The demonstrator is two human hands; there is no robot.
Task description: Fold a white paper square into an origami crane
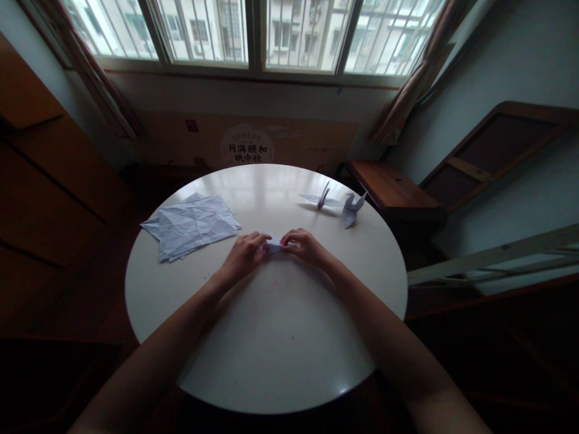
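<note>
A small piece of folded white paper [274,245] is at the middle of the round white table [271,337], between my two hands. My left hand [248,253] pinches its left end with curled fingers. At the right end, my right hand [304,246] grips it between thumb and fingers. The fingers cover both ends of the paper, so only its middle shows. Beyond my right hand stand two folded paper cranes, one with spread wings [322,198] and one more upright [352,210]. A stack of creased paper sheets [196,224] lies left of my left hand.
A wooden bench [393,187] stands behind the table on the right, near a leaning wooden frame [493,144]. Wooden cabinets [45,199] line the left side. A printed cardboard panel [181,135] is under the barred window [298,33].
</note>
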